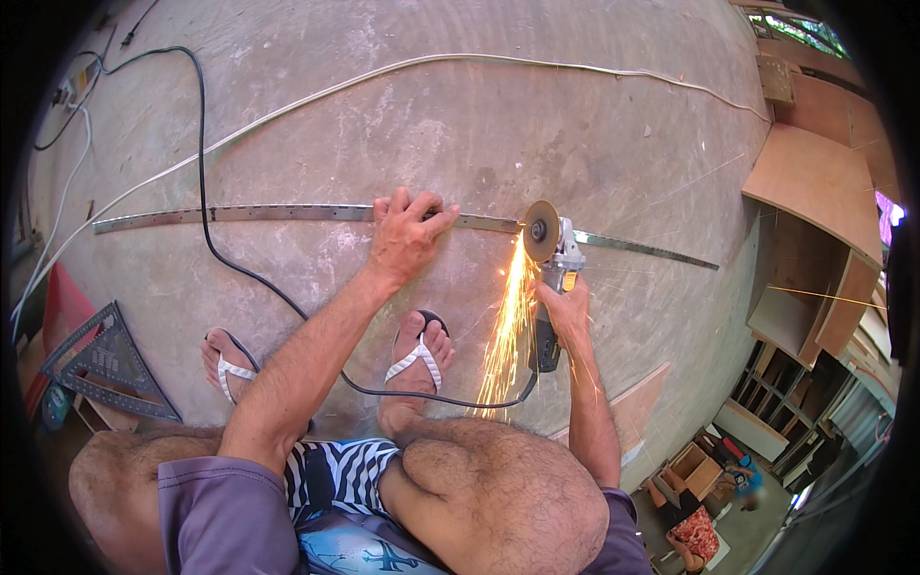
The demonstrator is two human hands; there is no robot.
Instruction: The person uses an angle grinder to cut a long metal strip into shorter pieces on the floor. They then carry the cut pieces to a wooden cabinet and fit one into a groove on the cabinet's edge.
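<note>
A long, thin metal strip with small holes or slots, a piano hinge by its look [287,212], lies across the concrete floor. My left hand [407,235] presses it down near its middle, fingers curled over it. An angle grinder [546,331] is gripped by my right hand [567,305], its body pointing toward me. Its thin round disc [541,231] meets the strip to the right of my left hand. Bright orange sparks [508,335] spray from that contact toward my feet. Part of the strip reaches beyond the disc on the right.
The grinder's black cord [203,144] loops over the strip and past my sandalled feet [417,359]. A pale cable [431,59] crosses the floor farther off. A triangular square [110,364] stands at left. Wooden cabinets [815,192] and people [695,532] are at right.
</note>
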